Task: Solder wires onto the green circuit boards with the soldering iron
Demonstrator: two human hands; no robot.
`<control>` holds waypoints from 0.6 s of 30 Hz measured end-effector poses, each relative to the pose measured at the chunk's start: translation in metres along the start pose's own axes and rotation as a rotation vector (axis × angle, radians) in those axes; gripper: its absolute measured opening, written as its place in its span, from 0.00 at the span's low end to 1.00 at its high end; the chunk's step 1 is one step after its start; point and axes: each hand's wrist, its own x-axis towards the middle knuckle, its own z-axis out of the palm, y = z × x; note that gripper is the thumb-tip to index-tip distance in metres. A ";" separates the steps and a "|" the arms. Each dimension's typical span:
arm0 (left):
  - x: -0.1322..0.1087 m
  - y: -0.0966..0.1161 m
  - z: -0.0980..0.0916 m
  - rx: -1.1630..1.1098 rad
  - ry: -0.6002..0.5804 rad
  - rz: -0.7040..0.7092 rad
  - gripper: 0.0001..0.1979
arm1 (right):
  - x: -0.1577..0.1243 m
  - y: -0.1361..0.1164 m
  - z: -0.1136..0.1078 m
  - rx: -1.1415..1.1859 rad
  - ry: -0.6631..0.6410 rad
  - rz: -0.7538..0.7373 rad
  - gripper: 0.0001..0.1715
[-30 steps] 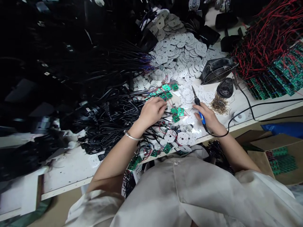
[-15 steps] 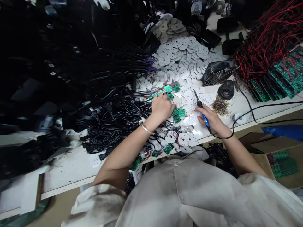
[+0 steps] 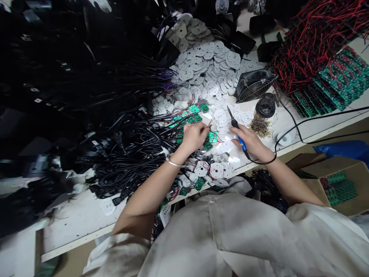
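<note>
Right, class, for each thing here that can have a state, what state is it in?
Left hand: pinched, apparently on thin wires
Right hand: closed around the iron
Iron: held, tip pointing away from the person; hot or cold, cannot tell
Fan: running or off, cannot tell
Box: open, green boards inside
Black cables: heaped, tangled
White discs: piled, overlapping

I see a blue-handled soldering iron (image 3: 234,123) slanting in my right hand (image 3: 251,143), green boards (image 3: 213,137) beside my left hand (image 3: 194,136).
</note>
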 end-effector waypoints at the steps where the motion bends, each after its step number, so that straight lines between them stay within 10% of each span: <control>1: 0.001 0.000 0.001 -0.001 0.011 0.027 0.09 | -0.001 0.000 0.002 -0.001 0.001 -0.009 0.26; 11: 0.023 0.001 0.016 -0.445 -0.158 0.071 0.07 | -0.013 -0.007 0.003 0.042 0.008 0.038 0.30; 18: 0.014 0.016 0.014 -0.160 -0.348 0.316 0.13 | -0.008 -0.006 0.000 0.043 0.023 0.070 0.27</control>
